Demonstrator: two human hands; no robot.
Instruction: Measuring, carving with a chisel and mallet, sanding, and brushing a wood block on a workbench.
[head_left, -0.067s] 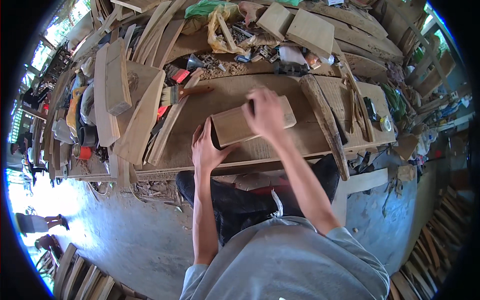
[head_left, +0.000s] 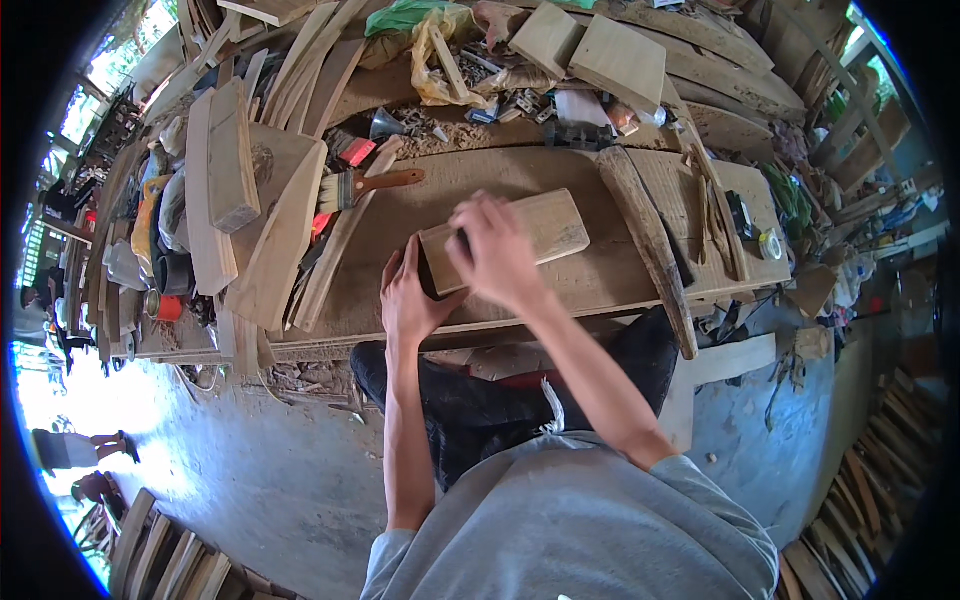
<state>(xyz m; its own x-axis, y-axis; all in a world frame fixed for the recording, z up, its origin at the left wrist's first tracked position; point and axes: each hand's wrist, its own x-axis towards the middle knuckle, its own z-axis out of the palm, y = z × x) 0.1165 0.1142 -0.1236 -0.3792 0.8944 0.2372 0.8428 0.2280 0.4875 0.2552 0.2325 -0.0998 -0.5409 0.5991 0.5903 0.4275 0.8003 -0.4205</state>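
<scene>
A pale rectangular wooden board (head_left: 550,225) lies on the workbench (head_left: 370,290) in front of me. My left hand (head_left: 410,300) grips its left end, thumb at the near edge and fingers around the end. My right hand (head_left: 492,250) rests over the left part of the board, curled around a small dark object that is mostly hidden and slightly blurred. A wooden-handled brush (head_left: 395,180) lies just beyond the board to the left. A rough long stick (head_left: 645,235) lies to the right.
Stacked planks (head_left: 250,190) crowd the bench's left. Wooden blocks (head_left: 615,60), plastic bags (head_left: 445,70) and small scraps pile along the back. A tape roll (head_left: 770,246) sits at right. A person's legs (head_left: 95,448) show at far left. Upright boards (head_left: 160,550) stand at lower left.
My right hand has moved left along the board, toward my left hand. The board and my left hand have shifted slightly left.
</scene>
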